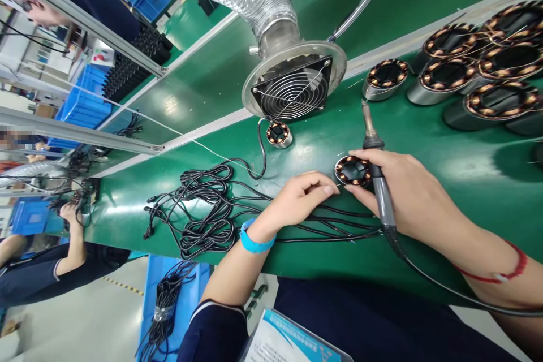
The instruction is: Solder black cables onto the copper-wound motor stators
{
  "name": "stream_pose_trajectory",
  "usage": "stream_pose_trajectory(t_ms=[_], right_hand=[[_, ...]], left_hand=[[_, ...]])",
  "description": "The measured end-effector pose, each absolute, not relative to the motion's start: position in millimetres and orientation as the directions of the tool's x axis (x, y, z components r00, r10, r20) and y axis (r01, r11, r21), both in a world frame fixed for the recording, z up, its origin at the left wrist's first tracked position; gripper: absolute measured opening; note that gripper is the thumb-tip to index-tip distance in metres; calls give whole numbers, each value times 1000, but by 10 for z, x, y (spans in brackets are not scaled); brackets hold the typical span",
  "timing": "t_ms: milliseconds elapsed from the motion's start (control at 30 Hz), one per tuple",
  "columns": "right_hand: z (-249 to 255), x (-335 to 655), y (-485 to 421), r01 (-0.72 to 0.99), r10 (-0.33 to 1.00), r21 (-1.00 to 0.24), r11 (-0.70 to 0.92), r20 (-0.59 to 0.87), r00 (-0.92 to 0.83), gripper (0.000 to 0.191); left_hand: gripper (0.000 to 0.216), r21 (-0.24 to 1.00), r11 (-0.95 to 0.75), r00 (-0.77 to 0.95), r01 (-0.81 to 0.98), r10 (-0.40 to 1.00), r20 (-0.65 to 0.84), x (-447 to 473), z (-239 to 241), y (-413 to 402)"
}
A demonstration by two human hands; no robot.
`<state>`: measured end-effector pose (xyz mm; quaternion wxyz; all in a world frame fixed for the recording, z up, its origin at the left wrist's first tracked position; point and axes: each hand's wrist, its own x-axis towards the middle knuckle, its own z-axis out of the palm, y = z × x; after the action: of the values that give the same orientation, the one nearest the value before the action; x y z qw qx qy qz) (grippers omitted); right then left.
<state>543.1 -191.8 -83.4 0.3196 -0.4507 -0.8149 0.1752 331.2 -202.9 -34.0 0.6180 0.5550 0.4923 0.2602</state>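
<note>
The person's right hand (407, 192) is wrapped around the grip of a soldering iron (375, 172), whose metal tip points up and away across the green desk (466, 169), clear of the work. The same hand's fingertips also steady a small coil-wound stator (353, 171) lying flat on the desk right in front of the person. The left hand (299, 198) comes in from the other side with thumb and forefinger pinched together at the stator's near edge, apparently gripping a fine lead wire, though the wire itself is too thin to make out for sure.

Judging by how things lie, this piece is in the positioning stage: the iron is lifted off the windings and nothing looks to be getting heated right now. Whether any joints on it are already made I cannot tell from here.

A bundle of black cables (203, 209) sprawls across the desk to the left, running under the left wrist toward the stator, so there seem to be plenty of leads waiting. One more small stator (279, 134) sits apart near the extraction fan (294, 90) under its foil duct. Far right, a cluster of larger stators (479, 68) stands in a group; finished or waiting, I can't say. At the left edge of the view, another person's hand (70, 215) is busy with cables.
</note>
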Motion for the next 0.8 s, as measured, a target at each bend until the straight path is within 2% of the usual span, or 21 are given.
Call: stream_pose_trajectory(t_ms=[67,167,233,300,400,500,567,633,700,800], right_hand=[[-840,5431,-1916,612,838,-573,545,370,-401,39],[-847,5450,-1904,587,814,-564,581,390,-432,37],[-850,5468,-1893,579,800,-552,600,407,-442,37],[-849,5484,-1884,574,792,-545,610,413,-450,38],[-838,5506,-1870,570,789,-547,614,398,-468,39],[-810,5549,-1831,593,801,-539,599,384,-460,40],[-785,5595,-1787,628,833,-548,553,364,-416,43],[-762,5645,-1744,642,864,-579,503,352,-359,50],[-746,5681,-1722,606,879,-636,477,360,-313,57],[-731,5697,-1761,573,903,-699,428,353,-244,59]], left_hand=[[19,948,276,410,156,856,-316,3340,-372,-1989],[27,889,455,499,57,758,-420,3365,-425,-1940],[35,848,530,450,16,753,-479,3371,-452,-1931],[37,849,528,366,-10,792,-488,3382,-468,-1924],[29,913,408,335,24,857,-392,3406,-476,-1888],[20,956,258,298,140,910,-289,3394,-453,-1866],[14,931,190,278,313,918,-282,3363,-406,-1902],[11,826,85,357,557,873,-331,3339,-345,-1984],[11,652,-73,452,755,777,-437,3342,-292,-2083],[13,469,-234,478,852,714,-511,3392,-252,-2185]])
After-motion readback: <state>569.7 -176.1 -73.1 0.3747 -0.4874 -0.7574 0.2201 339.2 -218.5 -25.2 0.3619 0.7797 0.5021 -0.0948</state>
